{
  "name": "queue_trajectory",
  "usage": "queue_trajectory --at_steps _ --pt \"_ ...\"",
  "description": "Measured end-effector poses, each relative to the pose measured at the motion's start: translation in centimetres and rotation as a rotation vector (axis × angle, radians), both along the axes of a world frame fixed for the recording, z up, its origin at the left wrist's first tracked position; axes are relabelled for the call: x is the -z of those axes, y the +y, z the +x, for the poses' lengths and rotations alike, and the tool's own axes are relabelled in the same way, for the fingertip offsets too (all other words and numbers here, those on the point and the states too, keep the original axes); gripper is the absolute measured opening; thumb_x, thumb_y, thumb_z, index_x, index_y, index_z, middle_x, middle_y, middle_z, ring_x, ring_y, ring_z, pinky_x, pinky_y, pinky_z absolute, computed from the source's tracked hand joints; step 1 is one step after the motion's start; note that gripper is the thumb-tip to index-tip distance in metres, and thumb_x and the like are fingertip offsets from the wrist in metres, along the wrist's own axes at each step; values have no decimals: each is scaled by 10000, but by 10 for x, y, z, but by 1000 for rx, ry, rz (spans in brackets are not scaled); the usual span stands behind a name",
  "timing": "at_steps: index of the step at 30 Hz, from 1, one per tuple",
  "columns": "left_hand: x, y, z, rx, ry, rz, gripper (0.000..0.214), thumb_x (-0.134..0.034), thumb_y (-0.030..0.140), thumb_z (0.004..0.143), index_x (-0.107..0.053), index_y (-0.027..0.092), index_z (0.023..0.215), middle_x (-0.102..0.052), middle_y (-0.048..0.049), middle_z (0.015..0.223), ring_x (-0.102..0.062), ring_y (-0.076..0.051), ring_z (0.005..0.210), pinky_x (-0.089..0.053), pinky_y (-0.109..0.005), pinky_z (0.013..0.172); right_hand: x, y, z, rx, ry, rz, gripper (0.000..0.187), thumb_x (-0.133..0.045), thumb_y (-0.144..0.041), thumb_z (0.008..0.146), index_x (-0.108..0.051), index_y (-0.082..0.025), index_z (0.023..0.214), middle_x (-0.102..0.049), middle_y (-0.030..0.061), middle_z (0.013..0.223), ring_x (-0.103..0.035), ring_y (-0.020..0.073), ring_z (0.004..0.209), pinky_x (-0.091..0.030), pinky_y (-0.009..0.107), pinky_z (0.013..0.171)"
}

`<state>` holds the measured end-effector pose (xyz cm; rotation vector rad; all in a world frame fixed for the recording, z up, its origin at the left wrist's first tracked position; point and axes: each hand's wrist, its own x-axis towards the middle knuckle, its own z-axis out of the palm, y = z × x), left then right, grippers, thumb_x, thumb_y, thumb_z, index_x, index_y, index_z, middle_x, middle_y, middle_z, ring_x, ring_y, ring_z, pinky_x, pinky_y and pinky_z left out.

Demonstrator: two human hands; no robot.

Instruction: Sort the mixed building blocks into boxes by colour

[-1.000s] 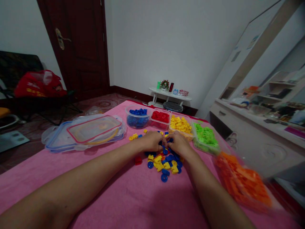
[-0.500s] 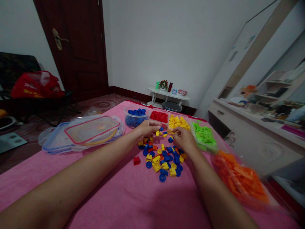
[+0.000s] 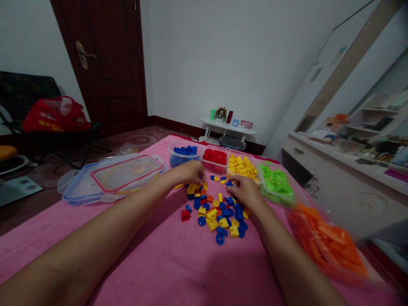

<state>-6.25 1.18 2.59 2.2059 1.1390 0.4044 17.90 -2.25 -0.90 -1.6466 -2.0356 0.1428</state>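
A loose pile of yellow, blue and red toy bricks (image 3: 212, 224) and blue wheels (image 3: 219, 239) lies on the pink cloth (image 3: 153, 263). At the pile's far left edge is my left hand (image 3: 191, 172), fingers curled down and closed; what they hold is mostly hidden. My right hand (image 3: 245, 189) pinches a small blue brick (image 3: 229, 183) at the far right of the pile. A few small blue and yellow pieces (image 3: 216, 179) lie between the hands. One red brick (image 3: 185, 215) sits apart at the near left.
Behind the pile stand tubs of blue bricks (image 3: 185, 151), red bricks (image 3: 215, 156), yellow bricks (image 3: 242, 165) and green bricks (image 3: 276, 180). Orange pieces (image 3: 328, 244) fill a clear container at right. Stacked clear lids (image 3: 127, 174) lie at left.
My left hand has come down toward the pile's left, its stretched fingers now curled. My right hand has drawn slightly nearer and now pinches a blue brick. The view has shifted a little.
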Motion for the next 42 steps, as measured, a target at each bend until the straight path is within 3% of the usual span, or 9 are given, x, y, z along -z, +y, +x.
queue_trajectory --at_steps 5,8,10,16,20,27,31,37,42 --pt "-2 -15 20 -125 -471 -402 207 -585 183 717 -683 121 889 -550 19 607 -437 -62 478 -320 -169 452 -25 -11 -20 -61 389 70 339 -617 -303 690 -669 -138 982 -562 -9 616 -499 122 534 -386 242 528" --pt "1 -25 32 -91 -720 -738 224 -609 181 710 -647 116 921 -548 11 626 -440 -58 466 -304 -166 437 -39 -21 -32 -122 515 134 357 -621 -311 701 -654 -141 1014 -567 -2 653 -507 119 544 -412 246 533" --pt "4 -29 37 -64 -770 -841 212 -625 189 706 -631 121 907 -560 7 628 -473 -67 473 -303 -167 437 -45 -26 -37 -138 530 157 353 -628 -309 704 -654 -151 1019 -572 0 665 -510 118 546 -422 248 537" --pt "0 -34 41 45 -622 -520 171 -582 223 763 -663 95 843 -661 -47 717 -605 -115 636 -433 -210 608 -51 -30 -38 -147 582 142 357 -652 -320 690 -655 -140 998 -564 2 664 -517 115 537 -435 248 515" --pt "-7 -24 32 -26 -568 -296 285 -512 298 826 -661 111 982 -692 -72 828 -618 -118 703 -429 -197 607 -50 -28 -35 -143 661 108 374 -664 -329 677 -647 -140 999 -551 -4 662 -516 116 540 -455 254 510" --pt "-3 3 -5 -297 272 317 239 -618 175 689 -735 199 897 -720 -69 897 -640 -206 842 -430 -245 669 -47 -26 -31 -135 711 70 403 -676 -347 672 -635 -127 1007 -549 -7 662 -519 110 535 -471 260 509" --pt "1 5 -11 -248 412 281 232 -649 248 679 -740 252 892 -723 -36 884 -644 -185 819 -415 -212 619 -46 -26 -32 -136 707 68 392 -670 -355 676 -635 -134 998 -561 -4 673 -524 110 529 -473 261 505" --pt "19 4 -2 -53 415 285 402 -616 120 628 -714 302 973 -715 -7 931 -640 -172 813 -405 -202 611 -47 -28 -36 -136 699 44 400 -673 -359 668 -635 -127 992 -541 -13 643 -529 116 537 -477 261 517" --pt "17 -1 6 -149 107 257 221 -665 216 640 -720 205 854 -691 -44 792 -613 -176 742 -402 -206 593 -44 -27 -37 -152 680 43 377 -668 -338 678 -639 -128 989 -542 -13 649 -518 110 524 -470 260 521"
